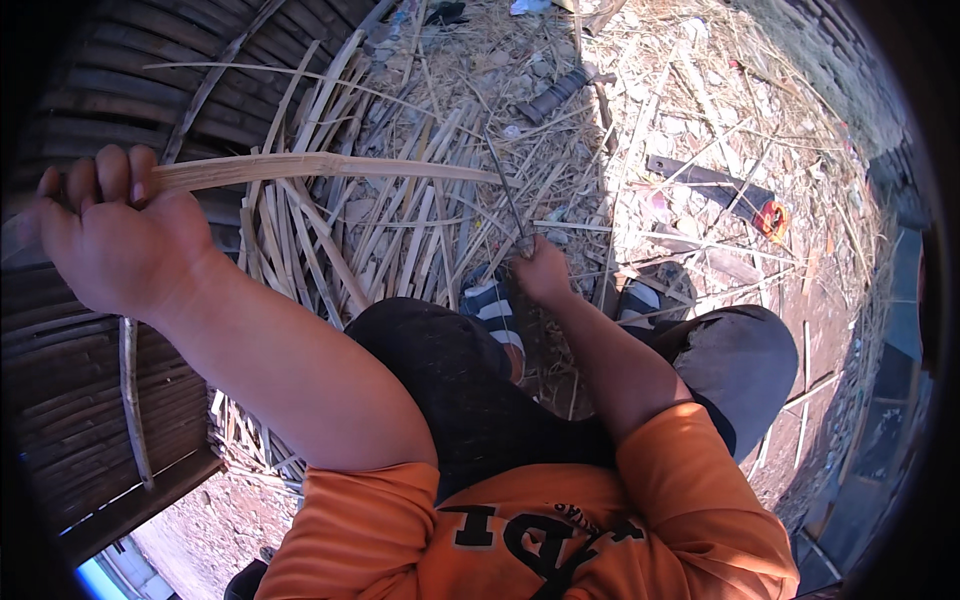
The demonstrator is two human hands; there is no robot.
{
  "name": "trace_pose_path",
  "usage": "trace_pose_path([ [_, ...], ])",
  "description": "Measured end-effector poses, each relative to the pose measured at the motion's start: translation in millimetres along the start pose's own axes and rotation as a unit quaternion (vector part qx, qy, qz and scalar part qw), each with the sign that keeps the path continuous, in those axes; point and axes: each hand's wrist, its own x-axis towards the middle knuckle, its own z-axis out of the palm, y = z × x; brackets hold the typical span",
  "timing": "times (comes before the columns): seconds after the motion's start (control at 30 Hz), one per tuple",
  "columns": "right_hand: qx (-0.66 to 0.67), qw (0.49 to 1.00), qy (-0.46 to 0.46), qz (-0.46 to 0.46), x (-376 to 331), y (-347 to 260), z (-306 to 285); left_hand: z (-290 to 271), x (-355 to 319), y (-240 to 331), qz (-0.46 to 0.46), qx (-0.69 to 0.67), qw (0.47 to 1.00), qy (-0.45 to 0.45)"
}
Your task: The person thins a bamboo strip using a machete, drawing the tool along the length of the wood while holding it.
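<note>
My left hand [135, 245], raised at the left, is closed around one end of a long pale bamboo strip [300, 167]. The strip runs across to the middle of the view, where its far end meets a thin knife blade [508, 195]. Low between my knees, my right hand [543, 272] grips this knife, its handle hidden in my fist. The blade points up and away from me, crossing the strip's tip. Whether the edge is cutting into the bamboo, I cannot tell.
Split bamboo strips [300, 235] lie heaped at the left, beside a slatted bamboo wall [90, 105]. A hand saw [705, 182] with an orange handle rests on the littered ground at the right. Farther off is a dark cylindrical piece [555, 95]. My striped sandal [487, 303] is below the knife.
</note>
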Motion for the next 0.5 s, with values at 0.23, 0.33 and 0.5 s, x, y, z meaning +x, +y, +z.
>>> trace_pose_path([
  [0.23, 0.087, 0.971, -0.072, -0.21, -21, -106, -11, -4, 0, 48, 0.046, 0.026, 0.997, 0.061],
  [0.33, 0.081, 0.983, -0.086, -0.143, -22, -79, 6, 11, -9, 35, 0.074, 0.118, 0.988, 0.061],
  [0.5, 0.014, 0.997, -0.068, -0.046, -12, -48, -5, 0, 0, 27, 0.054, 0.081, 0.992, 0.075],
])
